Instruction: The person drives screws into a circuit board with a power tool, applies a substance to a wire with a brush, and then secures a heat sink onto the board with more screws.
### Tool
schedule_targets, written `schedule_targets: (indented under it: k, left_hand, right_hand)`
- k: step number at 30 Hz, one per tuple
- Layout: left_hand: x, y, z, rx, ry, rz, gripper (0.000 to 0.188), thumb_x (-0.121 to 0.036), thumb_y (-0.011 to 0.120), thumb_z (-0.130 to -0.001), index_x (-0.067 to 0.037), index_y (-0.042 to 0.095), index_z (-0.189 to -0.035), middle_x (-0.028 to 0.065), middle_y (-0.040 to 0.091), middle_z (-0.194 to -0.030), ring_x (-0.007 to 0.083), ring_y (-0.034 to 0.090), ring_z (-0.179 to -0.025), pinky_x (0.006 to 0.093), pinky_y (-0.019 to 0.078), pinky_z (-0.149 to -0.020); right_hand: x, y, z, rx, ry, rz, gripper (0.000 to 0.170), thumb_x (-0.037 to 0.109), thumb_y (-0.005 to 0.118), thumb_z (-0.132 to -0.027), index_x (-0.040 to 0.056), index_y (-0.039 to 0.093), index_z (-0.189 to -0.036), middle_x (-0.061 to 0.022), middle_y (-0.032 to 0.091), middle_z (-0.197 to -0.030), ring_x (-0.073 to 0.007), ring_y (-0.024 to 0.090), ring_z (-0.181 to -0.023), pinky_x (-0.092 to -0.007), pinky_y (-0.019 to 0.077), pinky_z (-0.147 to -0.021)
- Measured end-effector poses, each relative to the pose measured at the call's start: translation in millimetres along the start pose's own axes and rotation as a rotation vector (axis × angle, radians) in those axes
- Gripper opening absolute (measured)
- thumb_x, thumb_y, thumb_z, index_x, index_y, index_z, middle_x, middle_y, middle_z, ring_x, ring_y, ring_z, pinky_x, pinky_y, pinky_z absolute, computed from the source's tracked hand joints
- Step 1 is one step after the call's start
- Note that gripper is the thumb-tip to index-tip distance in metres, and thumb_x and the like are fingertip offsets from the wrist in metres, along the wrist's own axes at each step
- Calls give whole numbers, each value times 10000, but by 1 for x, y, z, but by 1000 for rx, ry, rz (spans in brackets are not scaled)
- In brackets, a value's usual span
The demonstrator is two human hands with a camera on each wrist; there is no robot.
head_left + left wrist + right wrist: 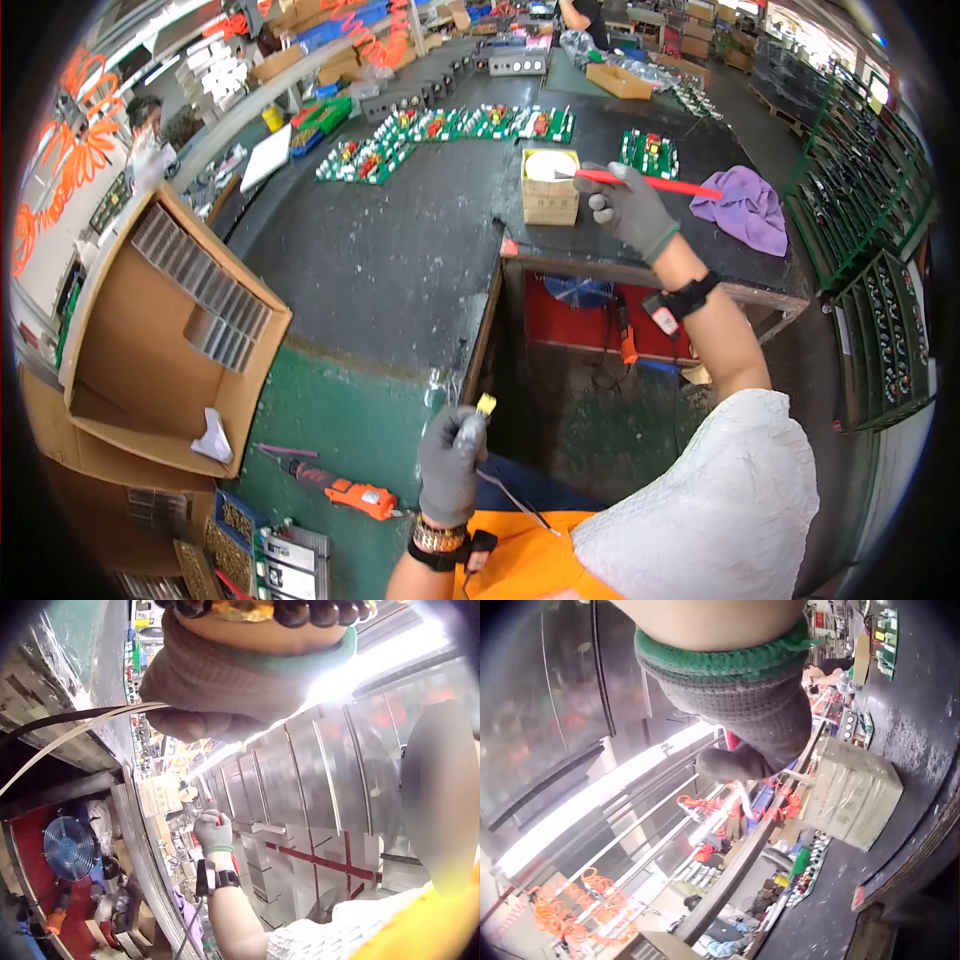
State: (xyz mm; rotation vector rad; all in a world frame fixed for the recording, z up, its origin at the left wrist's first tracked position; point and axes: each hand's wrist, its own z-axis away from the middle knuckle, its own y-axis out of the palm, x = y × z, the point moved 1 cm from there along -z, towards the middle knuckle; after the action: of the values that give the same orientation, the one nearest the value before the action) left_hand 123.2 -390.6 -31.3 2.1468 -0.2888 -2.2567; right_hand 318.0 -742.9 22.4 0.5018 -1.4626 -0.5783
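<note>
In the head view my gloved left hand (452, 465) pinches a cable with a small yellow connector (486, 404) pointing up. Its thin wires (515, 495) trail down past my orange apron, and the left wrist view has the pale wires (71, 739) running out from the glove. My gloved right hand (632, 208) grips a long tool with a red handle (675, 186). The tool's narrow grey tip (564, 175) overlaps the white contents (550, 164) of a small brown cardboard box (550, 208) on the dark bench. In the right wrist view, the glove hides most of the tool.
Green circuit boards (440, 128) line the bench's far side, and a purple cloth (745, 212) lies at right. A large open carton (150, 330) stands at left, near an orange electric screwdriver (362, 497). Under the bench is a blue fan (577, 291). Racks (860, 180) stand at right.
</note>
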Motion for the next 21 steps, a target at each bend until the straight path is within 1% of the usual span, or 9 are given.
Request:
schedule_targets:
  k: [1, 3, 4, 6, 9, 10, 11, 14, 21]
  left_hand:
    - [-5, 3, -4, -1, -45, 18, 193, -221, 622, -928, -31, 607, -961, -26, 516, -697, 51, 448, -600, 215, 369, -548]
    - [-11, 9, -14, 21, -103, 19, 189, -219, 625, -922, -36, 617, -967, -38, 515, -702, 43, 445, -596, 211, 362, -537]
    - [-10, 12, -19, 32, -98, 42, 184, -218, 635, -917, -41, 622, -967, -47, 513, -704, 34, 438, -594, 208, 359, -533]
    - [-18, 20, -22, 8, -96, 16, 189, -228, 637, -917, -41, 620, -940, -46, 516, -677, 38, 442, -577, 208, 361, -530]
    - [-22, 25, -24, 8, -110, 0, 211, -244, 631, -919, -34, 617, -926, -34, 526, -656, 53, 459, -563, 216, 373, -530]
    - [-22, 25, -24, 14, -116, 3, 201, -234, 628, -921, -33, 618, -927, -34, 531, -663, 52, 459, -563, 214, 374, -530]
    - [-21, 25, -24, 13, -123, 4, 201, -234, 628, -921, -33, 618, -927, -34, 531, -663, 52, 459, -563, 214, 374, -530]
    - [-18, 23, -23, 16, -117, 10, 167, -203, 619, -922, -36, 619, -930, -32, 540, -676, 47, 455, -564, 209, 369, -529]
    - [-16, 25, -21, 7, -68, -1, 141, -179, 613, -923, -39, 622, -940, -30, 550, -716, 40, 454, -573, 196, 360, -526]
  right_hand:
    - [1, 8, 18, -11, 33, 3, 402, 393, 504, -963, 59, 551, -1182, -57, 632, -854, -106, 548, -634, -217, 424, -488]
    - [-2, 22, 49, 230, -12, 103, 382, 361, 480, -974, 22, 573, -1123, -87, 651, -903, -133, 589, -698, -234, 484, -575]
    - [-3, 29, 63, 222, 23, 104, 382, 361, 480, -974, 22, 573, -1123, -87, 651, -903, -133, 589, -698, -234, 484, -575]
    - [-1, 49, 89, 459, 31, 442, 350, 333, 492, -965, 23, 591, -1093, -86, 654, -887, -112, 605, -694, -224, 486, -567]
    - [-4, 88, 126, 478, 168, 674, 297, 288, 496, -955, 31, 603, -1060, -80, 651, -859, -84, 579, -646, -203, 459, -532]
    - [-9, 91, 128, 502, 119, 682, 266, 287, 522, -941, 47, 632, -974, -52, 642, -805, -59, 555, -605, -184, 427, -506]
    - [-11, 94, 129, 500, 126, 680, 266, 287, 522, -941, 47, 632, -974, -52, 642, -805, -59, 555, -605, -184, 427, -506]
    - [-15, 110, 134, 357, 123, 900, 301, 334, 601, -914, 55, 653, -815, 1, 619, -714, -38, 539, -566, -186, 421, -494]
    - [-39, 121, 134, 351, 107, 916, 302, 325, 602, -921, 48, 647, -808, 5, 598, -658, -41, 518, -527, -192, 400, -475]
